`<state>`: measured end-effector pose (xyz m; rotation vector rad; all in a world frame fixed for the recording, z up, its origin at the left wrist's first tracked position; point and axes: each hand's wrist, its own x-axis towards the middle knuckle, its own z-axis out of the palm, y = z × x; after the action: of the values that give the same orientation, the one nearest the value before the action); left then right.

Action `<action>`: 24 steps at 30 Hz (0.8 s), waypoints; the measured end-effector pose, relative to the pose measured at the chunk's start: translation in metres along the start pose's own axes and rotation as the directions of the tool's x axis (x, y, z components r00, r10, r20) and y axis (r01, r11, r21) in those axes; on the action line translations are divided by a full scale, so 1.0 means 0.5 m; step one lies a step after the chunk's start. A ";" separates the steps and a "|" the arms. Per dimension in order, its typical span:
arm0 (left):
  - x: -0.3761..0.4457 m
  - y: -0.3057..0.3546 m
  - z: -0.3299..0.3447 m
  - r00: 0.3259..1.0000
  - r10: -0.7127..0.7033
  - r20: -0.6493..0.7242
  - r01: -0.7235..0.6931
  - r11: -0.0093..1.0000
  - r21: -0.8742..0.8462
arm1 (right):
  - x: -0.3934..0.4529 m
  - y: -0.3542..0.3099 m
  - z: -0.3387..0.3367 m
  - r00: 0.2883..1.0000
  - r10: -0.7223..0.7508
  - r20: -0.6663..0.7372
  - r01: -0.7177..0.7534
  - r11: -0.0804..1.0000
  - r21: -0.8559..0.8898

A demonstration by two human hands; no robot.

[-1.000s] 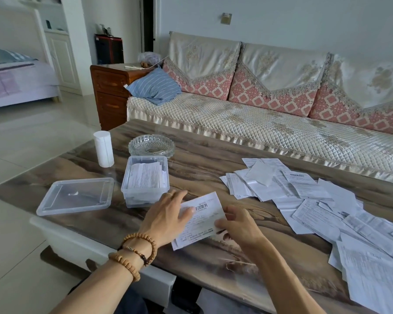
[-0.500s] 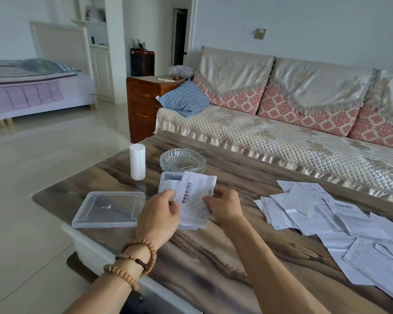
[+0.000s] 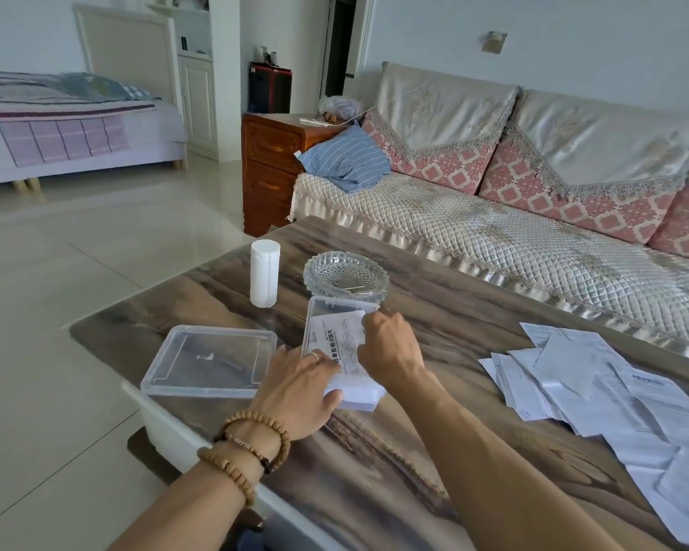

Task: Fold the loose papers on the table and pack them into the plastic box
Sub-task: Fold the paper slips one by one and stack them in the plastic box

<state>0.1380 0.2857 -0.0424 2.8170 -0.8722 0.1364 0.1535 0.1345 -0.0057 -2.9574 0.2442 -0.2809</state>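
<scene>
A clear plastic box (image 3: 320, 308) stands on the table in front of me, holding folded papers. A folded printed paper (image 3: 337, 344) lies on top of the stack inside it. My left hand (image 3: 299, 391) rests on the paper's near end, fingers spread and pressing down. My right hand (image 3: 390, 351) pinches the paper's right edge over the box. The box's near wall is hidden by both hands. A heap of loose white papers (image 3: 597, 395) is spread over the right side of the table.
The box's clear lid (image 3: 207, 361) lies flat to the left of the box. A white cylinder (image 3: 264, 273) and a glass ashtray (image 3: 346, 275) stand behind the box. A sofa (image 3: 533, 216) runs along the table's far side.
Both hands carried the folded paper from the near table edge up over the box and lowered it onto the stack inside. The view swung left.
</scene>
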 end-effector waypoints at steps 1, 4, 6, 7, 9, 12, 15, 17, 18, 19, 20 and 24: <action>0.002 0.001 -0.001 1.000 -0.004 0.003 0.004 1.000 0.009 | -0.005 0.005 0.003 1.000 -0.020 0.000 0.020 0.999 -0.029; 0.009 0.000 0.001 0.999 -0.033 0.007 0.033 0.999 0.014 | -0.025 0.023 0.010 1.000 -0.013 0.017 0.014 0.998 -0.069; 0.009 0.002 -0.001 0.999 -0.049 0.013 0.048 0.998 0.038 | -0.039 0.033 0.012 1.000 -0.007 -0.020 0.006 1.000 -0.016; 0.008 0.005 -0.003 0.998 -0.055 0.019 0.054 0.997 0.057 | -0.047 0.037 0.013 0.999 -0.014 -0.049 0.015 1.000 0.021; 0.004 0.010 -0.009 0.997 -0.069 0.020 0.067 0.995 0.080 | -0.060 0.044 0.011 0.995 -0.024 -0.096 0.033 0.995 0.097; -0.007 0.022 -0.024 0.998 -0.058 0.008 0.057 0.997 0.054 | -0.083 0.060 0.001 0.992 -0.013 -0.129 0.034 0.986 0.163; -0.023 0.044 -0.036 1.000 -0.012 -0.017 0.012 1.000 0.010 | -0.115 0.082 -0.005 0.987 0.000 -0.163 0.038 0.972 0.230; -0.033 0.072 -0.041 0.998 0.018 -0.056 -0.019 0.999 -0.032 | -0.150 0.113 -0.005 0.985 0.003 -0.174 0.043 0.965 0.259; -0.036 0.088 -0.042 0.995 0.034 -0.089 -0.038 0.998 -0.050 | -0.169 0.131 -0.004 0.983 0.017 -0.181 0.033 0.963 0.268; -0.039 0.111 -0.042 0.991 0.054 -0.121 -0.062 0.996 -0.067 | -0.196 0.154 -0.007 0.982 0.050 -0.183 0.002 0.962 0.274; -0.039 0.134 -0.039 0.986 0.072 -0.149 -0.086 0.993 -0.086 | -0.218 0.178 -0.007 0.980 0.086 -0.182 -0.031 0.958 0.286; -0.029 0.267 -0.011 0.973 0.159 -0.167 -0.188 0.966 -0.177 | -0.302 0.310 -0.022 0.969 0.204 -0.142 -0.158 0.946 0.284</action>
<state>0.0500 0.1869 -0.0185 2.5134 -1.0365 0.2720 -0.0177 0.0088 -0.0480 -2.6210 0.4583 -0.4989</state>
